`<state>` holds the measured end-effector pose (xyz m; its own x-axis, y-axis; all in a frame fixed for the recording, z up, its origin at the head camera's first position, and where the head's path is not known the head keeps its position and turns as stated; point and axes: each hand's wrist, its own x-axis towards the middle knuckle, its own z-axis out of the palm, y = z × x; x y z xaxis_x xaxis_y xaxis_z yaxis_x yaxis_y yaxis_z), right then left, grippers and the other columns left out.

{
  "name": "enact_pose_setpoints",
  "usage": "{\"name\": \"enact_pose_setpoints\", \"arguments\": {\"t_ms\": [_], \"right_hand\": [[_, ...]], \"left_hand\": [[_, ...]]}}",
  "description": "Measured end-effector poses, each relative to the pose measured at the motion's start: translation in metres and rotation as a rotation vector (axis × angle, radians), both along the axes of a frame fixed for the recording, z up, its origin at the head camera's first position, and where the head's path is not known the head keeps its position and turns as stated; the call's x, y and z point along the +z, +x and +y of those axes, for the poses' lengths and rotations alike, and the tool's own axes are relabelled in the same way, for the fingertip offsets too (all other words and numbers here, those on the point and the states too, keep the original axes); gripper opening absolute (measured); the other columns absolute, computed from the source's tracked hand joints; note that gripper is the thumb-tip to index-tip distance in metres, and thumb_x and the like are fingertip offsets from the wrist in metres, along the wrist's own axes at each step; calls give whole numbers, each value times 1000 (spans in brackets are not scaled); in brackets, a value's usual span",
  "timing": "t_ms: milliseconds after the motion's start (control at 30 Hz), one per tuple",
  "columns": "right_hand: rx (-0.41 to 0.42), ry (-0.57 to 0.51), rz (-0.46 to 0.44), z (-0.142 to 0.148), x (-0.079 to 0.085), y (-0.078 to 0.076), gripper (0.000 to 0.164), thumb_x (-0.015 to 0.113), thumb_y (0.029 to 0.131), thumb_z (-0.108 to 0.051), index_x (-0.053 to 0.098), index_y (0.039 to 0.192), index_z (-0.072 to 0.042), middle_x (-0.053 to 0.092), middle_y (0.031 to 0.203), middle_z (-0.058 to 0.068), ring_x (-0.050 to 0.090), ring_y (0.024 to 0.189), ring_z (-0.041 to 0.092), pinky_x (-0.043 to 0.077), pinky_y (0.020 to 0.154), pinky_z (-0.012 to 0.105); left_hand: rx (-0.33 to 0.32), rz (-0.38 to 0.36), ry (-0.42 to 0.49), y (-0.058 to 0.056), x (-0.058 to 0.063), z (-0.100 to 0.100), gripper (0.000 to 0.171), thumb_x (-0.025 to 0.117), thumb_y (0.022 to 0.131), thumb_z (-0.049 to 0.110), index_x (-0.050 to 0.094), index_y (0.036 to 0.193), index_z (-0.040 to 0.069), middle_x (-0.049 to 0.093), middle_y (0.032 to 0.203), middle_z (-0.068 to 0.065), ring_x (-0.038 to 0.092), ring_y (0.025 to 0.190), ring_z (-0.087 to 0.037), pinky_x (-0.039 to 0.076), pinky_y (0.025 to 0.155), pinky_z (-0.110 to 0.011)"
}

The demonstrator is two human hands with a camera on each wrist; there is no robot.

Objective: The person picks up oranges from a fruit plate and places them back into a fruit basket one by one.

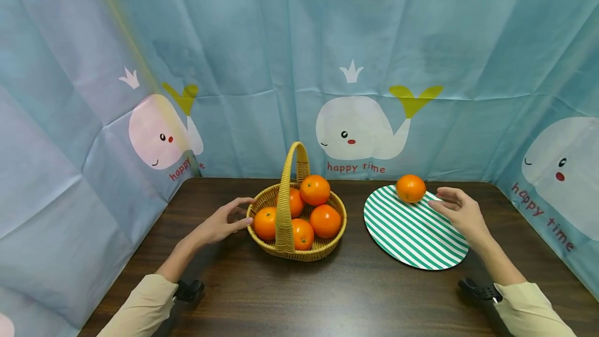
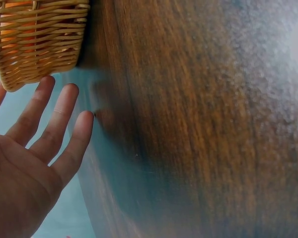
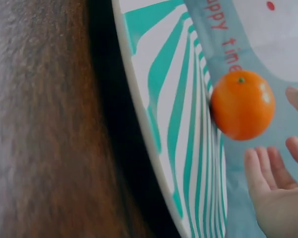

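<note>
A yellow wicker basket point(image 1: 285, 227) with a tall arched handle holds several oranges point(image 1: 325, 221). At its left side is my left hand point(image 1: 224, 221), fingers spread, with thumb and index fingertips at the rim; whether they touch it, I cannot tell. In the left wrist view the other fingers of that hand point(image 2: 37, 151) are extended beside the woven wall point(image 2: 42, 47). A single orange point(image 1: 411, 189) sits near the back edge of a round green-and-white striped mat or board point(image 1: 421, 230). Just right of this orange, my right hand point(image 1: 460, 216) hovers with parted fingers, apart from it.
Everything stands on a dark brown wooden table point(image 1: 327, 295). Behind and beside it hangs a light blue curtain point(image 1: 262, 66) with printed whales. The striped piece lies to the right of the basket, with a strip of tabletop between them.
</note>
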<state>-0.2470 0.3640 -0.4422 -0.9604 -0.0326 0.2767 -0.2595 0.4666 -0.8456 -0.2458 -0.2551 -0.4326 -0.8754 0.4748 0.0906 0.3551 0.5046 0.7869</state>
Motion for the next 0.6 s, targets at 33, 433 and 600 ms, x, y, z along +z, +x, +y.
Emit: {"name": "enact_pose_setpoints", "arguments": {"t_ms": [33,433,600], "right_hand": [[-2,3,-17,0,-1,-2,57,70,100,-22,44,145,1,45,139,29,57,113,16,50,79,14],[-31,-9,-204,-20,4,-29,102,71,96,-42,4,161,-1,17,155,37,28,137,56,40,102,62],[-19,-21,-235,-33,7,-42,109,74,94,-43,-2,161,-2,13,156,38,22,139,57,31,104,70]], "left_hand": [[0,0,0,0,0,0,52,64,103,21,45,149,7,54,134,-23,59,109,-35,56,71,-43],[-2,-1,0,-1,1,1,52,63,104,21,44,149,7,56,131,-24,60,102,-32,55,68,-40],[0,-9,1,0,1,0,51,63,104,21,45,149,7,56,132,-24,60,105,-33,55,69,-42]]}}
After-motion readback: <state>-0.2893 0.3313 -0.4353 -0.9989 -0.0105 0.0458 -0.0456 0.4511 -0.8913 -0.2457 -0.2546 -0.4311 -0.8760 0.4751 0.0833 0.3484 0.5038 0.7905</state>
